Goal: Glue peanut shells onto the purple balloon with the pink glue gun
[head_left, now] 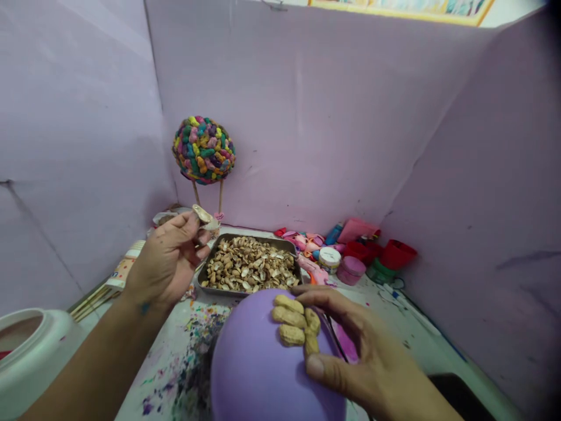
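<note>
Raised at the left, my left hand (169, 254) pinches a peanut shell half (202, 214) between thumb and fingers, its pale hollow inside showing. A second thin shell piece appears just below it, partly hidden by the fingers. In front of me is a purple balloon (258, 374). Several peanut shells (289, 317) lie side by side on its upper surface, their ridged outsides facing up. My right hand (355, 345) steadies the balloon from the right with thumb and fingers spread around these shells. The thumb tip is beside the lowest upright shell.
Behind the balloon, a metal tray (228, 290) holds many loose peanut shells. A multicoloured ball (204, 150) on sticks stands by the wall. Right of the tray are a pink glue gun (312, 270), paint jars (351, 270) and red cups (398, 254). A white tub (52, 345) stands at left.
</note>
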